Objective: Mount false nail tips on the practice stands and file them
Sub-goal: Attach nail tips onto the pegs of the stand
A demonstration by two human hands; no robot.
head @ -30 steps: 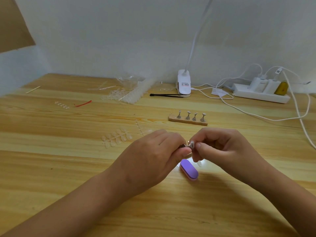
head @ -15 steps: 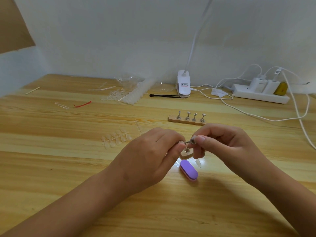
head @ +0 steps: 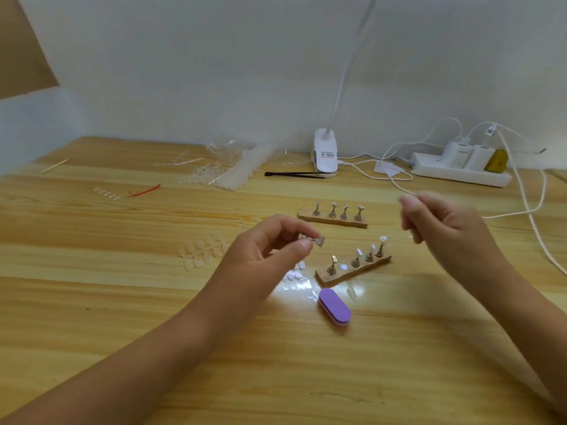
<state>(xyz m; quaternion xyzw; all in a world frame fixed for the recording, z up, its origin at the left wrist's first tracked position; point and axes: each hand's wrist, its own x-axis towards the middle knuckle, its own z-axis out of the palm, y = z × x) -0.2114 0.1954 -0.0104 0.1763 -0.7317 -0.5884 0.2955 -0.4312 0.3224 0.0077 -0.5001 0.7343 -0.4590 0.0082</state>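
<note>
Left hand [head: 276, 250] is pinching a metal peg [head: 319, 241], the wooden stand [head: 325, 279] lying at its four o'clock. Right hand [head: 445, 228] is hovering, blurred; its grip cannot be told.

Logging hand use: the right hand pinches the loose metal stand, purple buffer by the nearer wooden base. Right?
No: the head view shows the left hand pinching the metal stand. The purple buffer does lie by the nearer wooden base.
</note>
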